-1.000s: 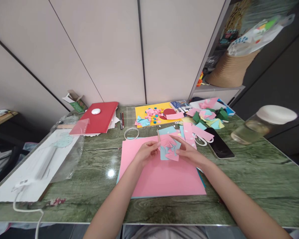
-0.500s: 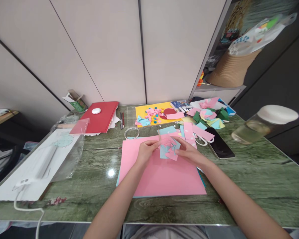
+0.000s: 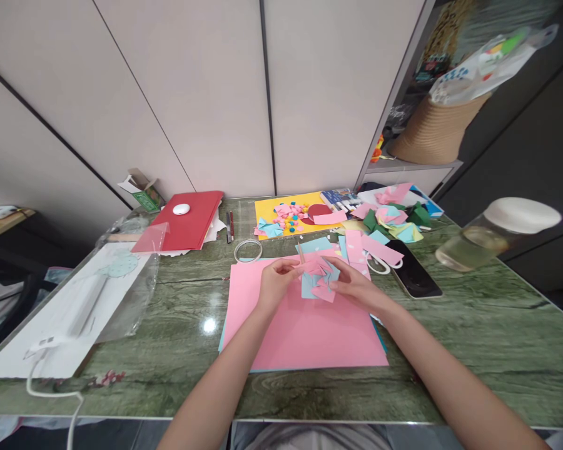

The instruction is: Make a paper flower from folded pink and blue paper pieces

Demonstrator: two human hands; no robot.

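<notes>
Between my two hands is a folded paper flower in pink and light blue, held over a stack of pink paper sheets. My left hand pinches the flower's left edge, fingertips pressed together. A thin pale stick pokes up by those fingertips; whether the hand grips it too I cannot tell. My right hand grips the flower's right side, thumb in front and fingers behind. Close behind lie pink paper strips and the white handles of scissors.
A black phone and a lidded bottle stand to the right. Folded paper pieces lie at the back right, small pompoms on yellow paper behind. A tape roll, red folder and corded white device are left.
Almost nothing differs. Both hands keep their hold on the paper flower, and the thin stick by my left fingertips has shifted very slightly.
</notes>
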